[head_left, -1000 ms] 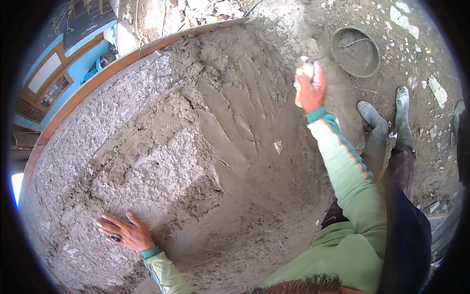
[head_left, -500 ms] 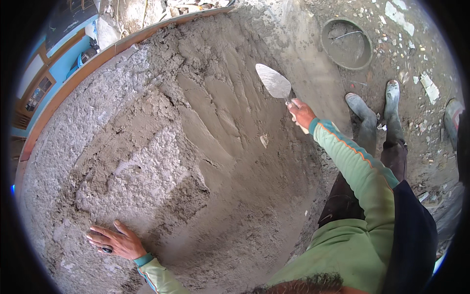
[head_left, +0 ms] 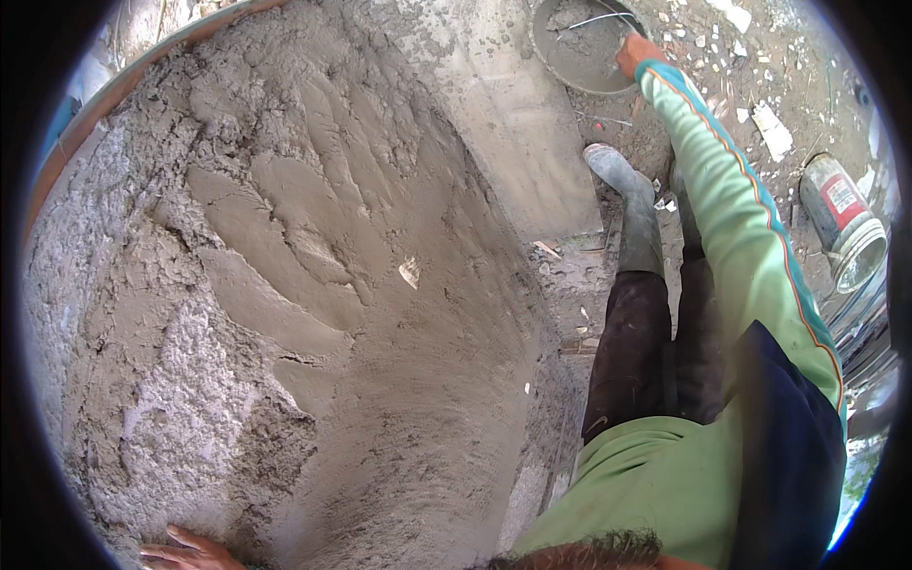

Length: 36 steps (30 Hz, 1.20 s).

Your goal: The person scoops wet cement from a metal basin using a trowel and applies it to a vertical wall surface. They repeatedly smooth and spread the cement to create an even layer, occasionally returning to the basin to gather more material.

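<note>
My right hand [head_left: 638, 55] is at the near right rim of a round bucket [head_left: 545, 59] of grey wet mortar [head_left: 591, 59]. Its fingers are closed round the handle of the trowel, whose blade I cannot make out against the mortar. Down at the lower left, my left hand [head_left: 193, 551] rests on the rough plaster surface with its fingers stretched out; the picture's edge cuts off part of it. Beside that hand spreads the plastered surface [head_left: 418, 380], smoothed in some parts, with a paler bare patch [head_left: 185, 380] showing.
A wooden edging strip [head_left: 123, 85] curves along the far left. A flat board [head_left: 546, 180] lies on the ground below the bucket. My boots [head_left: 622, 180] stand on rubble-strewn ground. At the right, a grey pail with a red label [head_left: 841, 209] lies tipped over.
My right hand has swung with the trowel from the plaster to the mortar bucket. The view has shifted rightward, leaving my left hand near the bottom edge and bringing in the tipped pail.
</note>
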Each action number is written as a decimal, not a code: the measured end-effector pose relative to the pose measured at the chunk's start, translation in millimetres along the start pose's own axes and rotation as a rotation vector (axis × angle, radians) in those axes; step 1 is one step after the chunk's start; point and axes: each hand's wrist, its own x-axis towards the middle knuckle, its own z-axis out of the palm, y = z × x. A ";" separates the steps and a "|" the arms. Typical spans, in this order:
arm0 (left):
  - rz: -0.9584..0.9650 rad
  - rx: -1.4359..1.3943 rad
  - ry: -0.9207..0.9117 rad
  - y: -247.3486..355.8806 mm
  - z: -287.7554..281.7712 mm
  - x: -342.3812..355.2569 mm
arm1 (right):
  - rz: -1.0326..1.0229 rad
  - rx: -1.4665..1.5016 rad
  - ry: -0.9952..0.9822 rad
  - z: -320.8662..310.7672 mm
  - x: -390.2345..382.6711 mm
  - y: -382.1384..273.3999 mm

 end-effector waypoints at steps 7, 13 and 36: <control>0.021 -0.040 -0.024 12.3 -16.6 8.2 | -0.059 -0.130 -0.141 41.2 -16.4 -30.9; -0.036 -0.087 0.045 -6.1 14.9 2.1 | 0.004 0.635 -0.435 52.8 -34.7 -0.9; -0.067 -0.055 0.009 -16.2 13.1 -2.6 | 0.016 1.478 -0.524 -3.9 -198.5 49.8</control>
